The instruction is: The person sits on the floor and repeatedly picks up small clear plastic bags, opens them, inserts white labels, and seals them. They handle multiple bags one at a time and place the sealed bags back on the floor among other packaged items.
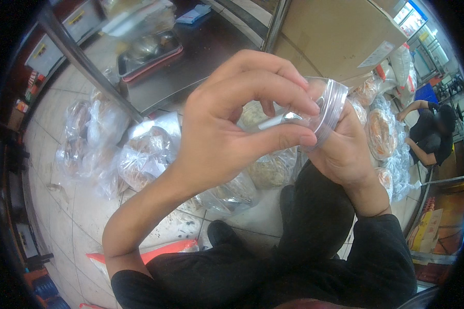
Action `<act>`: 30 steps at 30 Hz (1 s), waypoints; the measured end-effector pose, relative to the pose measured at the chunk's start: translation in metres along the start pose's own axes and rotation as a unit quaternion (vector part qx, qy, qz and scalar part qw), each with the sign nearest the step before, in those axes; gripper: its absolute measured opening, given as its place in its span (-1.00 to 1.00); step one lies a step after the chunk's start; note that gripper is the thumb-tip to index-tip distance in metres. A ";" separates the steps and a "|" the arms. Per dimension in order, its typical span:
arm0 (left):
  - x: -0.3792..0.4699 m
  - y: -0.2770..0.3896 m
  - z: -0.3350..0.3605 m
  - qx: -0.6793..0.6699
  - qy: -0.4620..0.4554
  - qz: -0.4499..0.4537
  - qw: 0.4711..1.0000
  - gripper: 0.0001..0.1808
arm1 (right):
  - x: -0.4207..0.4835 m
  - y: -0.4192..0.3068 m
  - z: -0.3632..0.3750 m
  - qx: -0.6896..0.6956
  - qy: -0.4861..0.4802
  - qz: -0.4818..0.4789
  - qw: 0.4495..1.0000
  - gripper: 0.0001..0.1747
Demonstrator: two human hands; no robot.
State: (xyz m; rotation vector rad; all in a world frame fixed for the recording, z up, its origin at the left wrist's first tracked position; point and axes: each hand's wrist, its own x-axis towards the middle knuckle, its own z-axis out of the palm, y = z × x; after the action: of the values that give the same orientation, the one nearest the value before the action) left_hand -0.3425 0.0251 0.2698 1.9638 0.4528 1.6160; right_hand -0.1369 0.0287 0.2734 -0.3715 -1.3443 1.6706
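Close to the camera, a roll of clear adhesive tape [334,104] is held between both hands. My right hand [342,150] is behind it, with fingers passing into or behind the ring. The thumb and fingertips of my left hand [232,112] pinch the near side of the roll, where a clear, shiny strip shows. Below the hands, clear plastic bags [270,168] with dried goods lie on the tiled floor. Part of my right hand is hidden by the roll and the left fingers.
A dark table [201,50] bears a black tray [150,54]. A big cardboard box [332,34] stands ahead, a metal post [85,61] at left. More filled bags [382,133] lie at right, near a crouching person [429,135]. Other bags [100,127] lie on the left floor.
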 end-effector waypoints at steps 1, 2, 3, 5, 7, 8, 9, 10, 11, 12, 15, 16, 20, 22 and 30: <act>0.000 0.001 0.001 -0.005 0.000 -0.006 1.000 -0.55 | 0.001 -0.002 -0.001 0.009 -0.011 0.001 1.000 -0.59; 0.000 0.001 0.001 -0.002 0.003 -0.009 1.000 -0.55 | 0.001 -0.002 -0.001 0.004 -0.015 -0.001 1.000 -0.59; 0.000 0.001 0.002 -0.001 0.005 -0.008 1.000 -0.54 | 0.001 -0.002 -0.001 -0.008 -0.011 -0.003 1.000 -0.58; 0.000 0.002 0.001 0.002 0.009 -0.005 1.000 -0.54 | 0.001 -0.001 -0.001 -0.037 0.005 -0.006 0.999 -0.58; 0.000 0.003 0.000 0.008 0.012 0.000 1.000 -0.53 | 0.001 0.000 0.000 -0.057 0.018 -0.013 0.998 -0.60; 0.000 0.004 -0.001 0.012 0.012 0.003 1.000 -0.52 | 0.001 0.000 0.000 -0.058 0.018 -0.017 0.998 -0.61; 0.000 0.005 -0.002 0.016 0.012 0.006 1.000 -0.52 | 0.000 0.000 0.000 -0.057 0.014 -0.014 0.998 -0.63; 0.000 0.005 -0.003 0.021 0.011 0.009 1.000 -0.51 | 0.000 -0.001 0.000 -0.056 0.009 -0.012 0.998 -0.64; 0.000 0.005 -0.004 0.022 0.012 0.009 1.000 -0.51 | 0.000 -0.003 -0.001 -0.052 -0.001 -0.004 0.999 -0.66; 0.000 0.005 -0.004 0.023 0.012 0.009 1.000 -0.51 | 0.000 -0.003 -0.001 -0.047 -0.010 0.002 0.999 -0.66; 0.000 0.005 -0.004 0.023 0.015 0.006 1.000 -0.51 | 0.004 -0.006 0.000 -0.030 -0.032 0.010 0.999 -0.67; 0.000 0.004 -0.004 0.023 0.014 0.006 1.000 -0.51 | 0.005 -0.007 0.000 -0.024 -0.039 0.011 0.999 -0.67; 0.000 0.004 -0.005 0.027 0.008 0.008 1.000 -0.53 | 0.008 -0.006 0.003 -0.006 -0.044 0.015 0.999 -0.67; -0.001 0.004 -0.006 0.034 0.004 0.010 0.999 -0.54 | 0.006 -0.006 0.003 0.006 -0.034 0.021 0.999 -0.67; -0.001 0.005 -0.003 0.023 0.023 -0.023 0.999 -0.59 | 0.008 0.000 -0.005 0.045 -0.052 0.049 0.996 -0.67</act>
State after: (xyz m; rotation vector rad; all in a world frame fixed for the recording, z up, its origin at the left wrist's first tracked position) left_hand -0.3462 0.0207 0.2722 1.9384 0.5532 1.6385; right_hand -0.1380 0.0382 0.2745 -0.3062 -1.3404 1.8469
